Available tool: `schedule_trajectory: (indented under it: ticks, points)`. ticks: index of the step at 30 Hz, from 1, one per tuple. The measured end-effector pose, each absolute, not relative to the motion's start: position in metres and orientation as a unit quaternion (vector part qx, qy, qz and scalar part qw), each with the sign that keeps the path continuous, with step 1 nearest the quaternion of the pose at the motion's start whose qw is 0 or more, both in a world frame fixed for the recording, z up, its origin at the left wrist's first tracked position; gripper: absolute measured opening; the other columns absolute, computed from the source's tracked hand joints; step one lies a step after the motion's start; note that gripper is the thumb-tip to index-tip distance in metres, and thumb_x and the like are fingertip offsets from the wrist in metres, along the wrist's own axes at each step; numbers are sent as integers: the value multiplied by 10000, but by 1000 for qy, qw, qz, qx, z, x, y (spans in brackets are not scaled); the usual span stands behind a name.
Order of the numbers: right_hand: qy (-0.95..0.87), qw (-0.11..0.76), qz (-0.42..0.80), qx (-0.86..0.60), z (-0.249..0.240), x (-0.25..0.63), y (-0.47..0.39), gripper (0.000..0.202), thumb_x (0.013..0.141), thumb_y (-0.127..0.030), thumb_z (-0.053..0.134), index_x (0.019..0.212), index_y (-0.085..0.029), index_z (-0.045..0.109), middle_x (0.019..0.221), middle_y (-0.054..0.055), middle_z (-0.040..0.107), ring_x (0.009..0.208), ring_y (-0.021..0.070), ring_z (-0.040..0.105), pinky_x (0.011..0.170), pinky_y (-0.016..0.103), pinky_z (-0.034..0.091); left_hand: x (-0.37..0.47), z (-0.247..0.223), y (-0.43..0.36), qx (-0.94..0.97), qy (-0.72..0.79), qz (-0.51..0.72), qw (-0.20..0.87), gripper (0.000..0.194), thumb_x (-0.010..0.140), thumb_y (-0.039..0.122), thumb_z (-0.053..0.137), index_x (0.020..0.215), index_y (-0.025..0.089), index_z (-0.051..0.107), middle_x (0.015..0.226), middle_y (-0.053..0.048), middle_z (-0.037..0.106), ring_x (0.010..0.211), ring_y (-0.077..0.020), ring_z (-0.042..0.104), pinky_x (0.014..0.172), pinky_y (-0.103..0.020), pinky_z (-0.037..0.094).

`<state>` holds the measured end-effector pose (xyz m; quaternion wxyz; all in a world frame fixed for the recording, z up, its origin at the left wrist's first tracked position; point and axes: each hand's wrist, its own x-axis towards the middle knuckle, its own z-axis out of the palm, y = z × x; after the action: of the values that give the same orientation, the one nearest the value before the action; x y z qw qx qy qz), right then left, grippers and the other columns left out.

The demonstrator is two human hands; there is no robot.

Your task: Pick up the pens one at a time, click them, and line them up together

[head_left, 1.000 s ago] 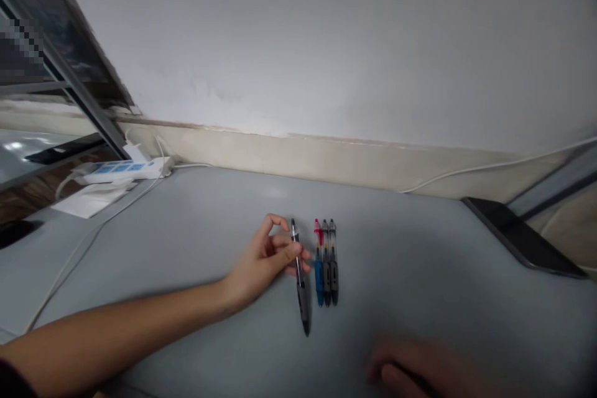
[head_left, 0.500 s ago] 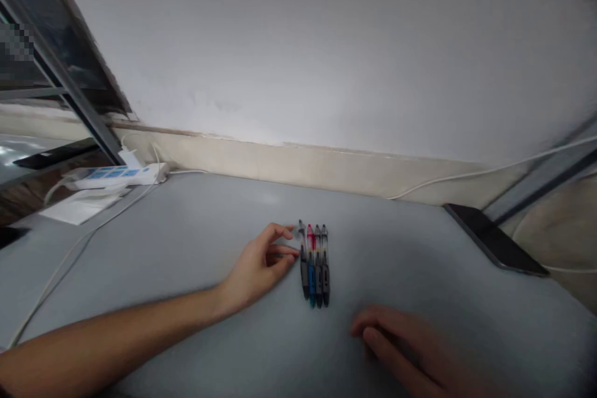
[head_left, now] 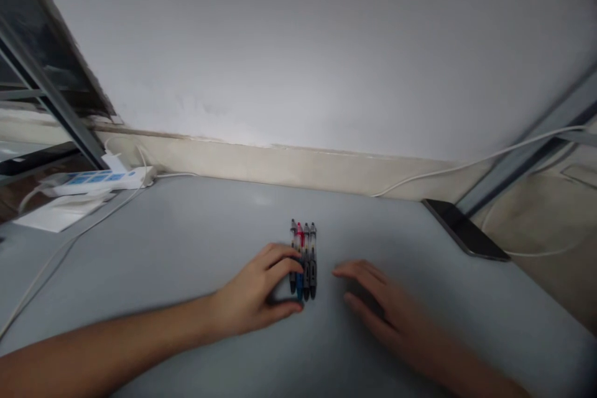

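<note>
Several click pens lie side by side on the grey table [head_left: 196,236], all lengthwise away from me. The leftmost is a dark pen [head_left: 293,233]. Beside it is a pen with a red upper end [head_left: 300,236] and a blue lower part. Two dark grey pens [head_left: 310,280] make up the right side of the row. My left hand [head_left: 254,292] reaches over the two left pens, fingers across their middles and thumb by the blue end, with a gap between thumb and fingers. To the right of the row, my right hand [head_left: 389,308] hovers open, apart from the pens.
A white power strip [head_left: 102,180] with plugs and cables sits at the back left, near a white sheet [head_left: 58,212]. At the right edge lies a black phone-like slab [head_left: 464,229]. A wall [head_left: 303,62] closes off the back; a white cable [head_left: 443,172] runs along it.
My left hand has moved from beside the row to over its left pens. My right hand has come forward, nearer the pens, its fingers opening. The whole view has shifted slightly.
</note>
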<state>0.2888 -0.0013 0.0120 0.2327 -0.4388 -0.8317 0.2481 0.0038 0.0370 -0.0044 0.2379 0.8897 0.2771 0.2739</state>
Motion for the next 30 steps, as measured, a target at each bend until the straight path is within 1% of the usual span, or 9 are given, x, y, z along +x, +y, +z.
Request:
schedule_trajectory:
  ticks: [3, 6, 8, 11, 15, 21, 25, 30]
  points:
    - [-831, 236, 248, -438, 11, 286, 2, 275, 1044, -204, 495, 1297, -263, 584, 1258, 79, 697, 1174, 257, 651, 1023, 440, 514, 6, -4, 37, 891, 277, 282, 225, 307, 890, 199, 736, 1174, 180, 622, 1313, -162, 619, 1213, -300, 592, 1048, -464, 516]
    - [-828, 244, 248, -440, 8, 286, 5, 270, 1040, -210, 485, 1287, -239, 591, 1241, 95, 700, 1154, 262, 660, 1005, 438, 521, 7, -4, 37, 892, 271, 291, 215, 297, 879, 160, 723, 1161, 179, 631, 1267, -150, 636, 1172, -290, 609, 1017, -449, 534]
    - [-825, 251, 247, -443, 6, 287, 7, 266, 1034, -215, 479, 1271, -215, 600, 1229, 115, 701, 1142, 274, 664, 999, 453, 520, 6, -5, 37, 893, 270, 293, 208, 267, 896, 158, 709, 1151, 184, 634, 1242, -140, 643, 1150, -280, 620, 1003, -439, 543]
    - [-816, 262, 245, -453, 4, 289, 9, 256, 1030, -232, 482, 1246, -198, 616, 1207, 130, 710, 1116, 284, 675, 983, 468, 524, 5, -8, 37, 894, 274, 290, 204, 245, 936, 197, 700, 1169, 189, 624, 1241, -137, 641, 1139, -268, 635, 997, -426, 553]
    - [-806, 282, 242, -461, 4, 289, 11, 233, 1026, -247, 487, 1191, -194, 644, 1153, 125, 734, 1064, 279, 697, 937, 452, 543, 3, -11, 38, 894, 270, 289, 209, 261, 945, 248, 717, 1181, 196, 618, 1239, -132, 644, 1136, -264, 654, 996, -420, 563]
    - [-790, 314, 236, -471, 4, 287, 14, 220, 1013, -266, 490, 1122, -200, 669, 1077, 111, 751, 999, 273, 715, 883, 436, 555, 3, -10, 39, 892, 273, 291, 212, 267, 930, 230, 726, 1175, 199, 625, 1255, -136, 644, 1157, -272, 661, 1006, -423, 568]
    - [-776, 338, 229, -482, 4, 290, 16, 218, 1010, -273, 489, 1106, -206, 673, 1071, 109, 748, 1010, 280, 709, 900, 456, 544, 3, -9, 38, 891, 266, 295, 221, 251, 933, 197, 704, 1172, 201, 623, 1247, -131, 645, 1155, -261, 661, 1011, -415, 563]
    - [-755, 379, 216, -490, 3, 293, 18, 193, 995, -270, 491, 1077, -237, 662, 1071, 86, 726, 1032, 270, 687, 928, 450, 526, 3, -8, 38, 888, 269, 298, 227, 246, 932, 194, 692, 1168, 213, 622, 1236, -122, 654, 1138, -256, 667, 998, -414, 571]
